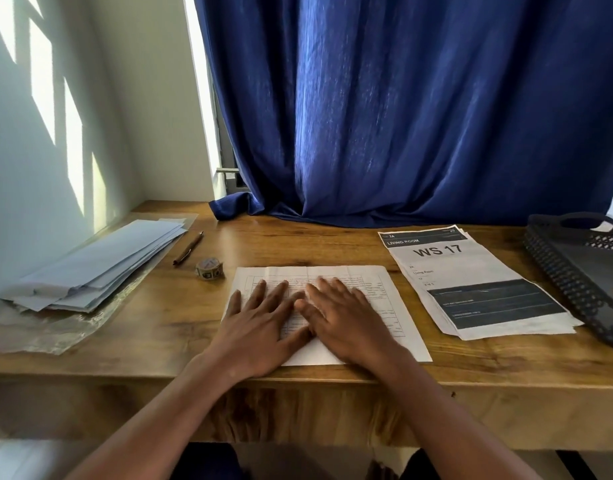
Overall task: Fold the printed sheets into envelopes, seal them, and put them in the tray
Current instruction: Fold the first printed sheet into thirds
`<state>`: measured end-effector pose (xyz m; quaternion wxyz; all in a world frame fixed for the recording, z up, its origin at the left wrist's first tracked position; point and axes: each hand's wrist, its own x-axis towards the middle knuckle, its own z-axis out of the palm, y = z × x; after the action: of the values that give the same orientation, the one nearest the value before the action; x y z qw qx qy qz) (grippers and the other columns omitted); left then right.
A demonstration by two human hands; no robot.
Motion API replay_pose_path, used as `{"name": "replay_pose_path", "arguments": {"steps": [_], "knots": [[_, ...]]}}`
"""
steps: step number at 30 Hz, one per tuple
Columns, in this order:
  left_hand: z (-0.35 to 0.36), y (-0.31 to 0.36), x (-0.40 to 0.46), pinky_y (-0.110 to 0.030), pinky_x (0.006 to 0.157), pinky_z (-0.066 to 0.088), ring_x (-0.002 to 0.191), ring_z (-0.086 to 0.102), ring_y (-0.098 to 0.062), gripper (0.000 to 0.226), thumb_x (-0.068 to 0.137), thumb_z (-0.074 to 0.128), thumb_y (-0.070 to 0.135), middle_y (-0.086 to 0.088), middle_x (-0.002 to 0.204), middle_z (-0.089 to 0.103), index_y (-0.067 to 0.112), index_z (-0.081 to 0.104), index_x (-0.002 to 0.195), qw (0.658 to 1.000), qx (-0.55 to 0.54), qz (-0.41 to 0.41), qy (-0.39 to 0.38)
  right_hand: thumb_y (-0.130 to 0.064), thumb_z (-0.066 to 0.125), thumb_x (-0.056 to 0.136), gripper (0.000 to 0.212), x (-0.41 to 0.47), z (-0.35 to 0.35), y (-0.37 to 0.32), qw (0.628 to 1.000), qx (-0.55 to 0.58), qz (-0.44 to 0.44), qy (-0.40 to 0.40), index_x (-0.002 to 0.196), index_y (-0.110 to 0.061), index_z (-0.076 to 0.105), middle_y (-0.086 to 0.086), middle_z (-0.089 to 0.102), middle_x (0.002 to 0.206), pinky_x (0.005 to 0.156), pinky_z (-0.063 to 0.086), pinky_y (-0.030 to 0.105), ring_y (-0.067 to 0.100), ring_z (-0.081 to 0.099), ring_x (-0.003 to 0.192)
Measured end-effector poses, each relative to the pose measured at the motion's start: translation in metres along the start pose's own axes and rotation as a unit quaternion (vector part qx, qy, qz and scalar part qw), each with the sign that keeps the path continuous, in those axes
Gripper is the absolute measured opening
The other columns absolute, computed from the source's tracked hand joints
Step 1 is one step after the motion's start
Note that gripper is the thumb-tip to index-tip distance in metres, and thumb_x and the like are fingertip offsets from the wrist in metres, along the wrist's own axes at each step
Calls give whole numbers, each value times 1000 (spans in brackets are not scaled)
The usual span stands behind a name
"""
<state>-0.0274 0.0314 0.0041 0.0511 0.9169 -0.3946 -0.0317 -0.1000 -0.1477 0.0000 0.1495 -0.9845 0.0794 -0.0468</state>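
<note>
On the printed sheet point(336, 282) at the desk's point(159, 327) near edge, left hand point(260, 323) and right hand point(346, 320) press flat, fingers spread, grasping nothing.

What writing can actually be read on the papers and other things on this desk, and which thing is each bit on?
"2A", on the dark header of the top sheet of the stack.
"LIVING ROOM", same header.
"WS 17", large, below that header.
"2A", "Living Room", "17", small lines further down, just legible.
Dark block lower on that sheet: too blurred.
Printed sheet under both hands: table text too small.
Sticker roll: marks unreadable.
</note>
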Motion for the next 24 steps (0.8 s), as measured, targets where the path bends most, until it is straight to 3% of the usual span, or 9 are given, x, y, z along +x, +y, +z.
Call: {"name": "replay_pose_path", "arguments": {"steps": [6, 8, 10, 13, 16, 21, 24], "knots": [[-8, 0, -2, -55, 126, -10, 155, -21, -14, 100, 73, -7, 91, 13, 168, -19, 43, -12, 161, 998, -15, -35, -44, -68, 9, 101, 71, -5, -15, 38, 991, -86, 98, -12, 163, -33, 0, -4, -5, 172, 127, -2, 46, 19, -7, 158], [-15, 5, 2, -58, 126, -8, 157, -16, -17, 101, 75, -7, 89, 12, 171, -13, 40, -4, 163, 996, -27, -57, -60, -67, 9, 101, 70, -7, -15, 40, 990, -92, 104, -9, 163, -33, -1, -3, -5, 172, 127, -2, 47, 20, -7, 158], [-21, 15, 14, -59, 123, -6, 159, -9, -22, 90, 88, 0, 82, 8, 173, -1, 35, 11, 164, 996, -33, -76, -37, -66, 9, 102, 70, -7, -13, 38, 990, -91, 104, -4, 163, -33, 0, -2, -4, 172, 127, -2, 48, 21, -7, 158], [-19, 37, 32, -56, 124, -9, 158, -14, -20, 66, 106, 16, 61, 6, 173, -3, 31, 13, 165, 999, -41, -2, 33, -65, 9, 102, 69, -8, -12, 38, 991, -92, 97, 8, 163, -33, 2, -1, -2, 172, 127, -1, 48, 22, -6, 158], [-8, 46, 44, -53, 127, -7, 157, -17, -18, 60, 109, 22, 47, 7, 173, -7, 32, 7, 165, 997, -31, 65, 24, -62, 10, 104, 66, -8, -13, 40, 992, -90, 91, 9, 163, -33, 3, -1, -2, 172, 127, -1, 48, 22, -6, 158], [-1, 22, 50, -47, 128, -8, 158, -14, -16, 68, 103, 10, 67, 10, 172, -9, 39, -4, 164, 999, -8, 35, -4, -61, 12, 104, 65, -7, -13, 40, 992, -88, 94, 7, 163, -33, 1, -2, -4, 172, 126, -3, 47, 21, -7, 158], [-5, -4, 49, -48, 128, -8, 157, -15, -15, 70, 102, 9, 69, 10, 171, -12, 39, -7, 163, 1000, 0, -21, -13, -62, 11, 104, 66, -7, -13, 40, 991, -89, 96, 3, 163, -34, 0, -3, -5, 172, 126, -3, 47, 20, -7, 158]]}}
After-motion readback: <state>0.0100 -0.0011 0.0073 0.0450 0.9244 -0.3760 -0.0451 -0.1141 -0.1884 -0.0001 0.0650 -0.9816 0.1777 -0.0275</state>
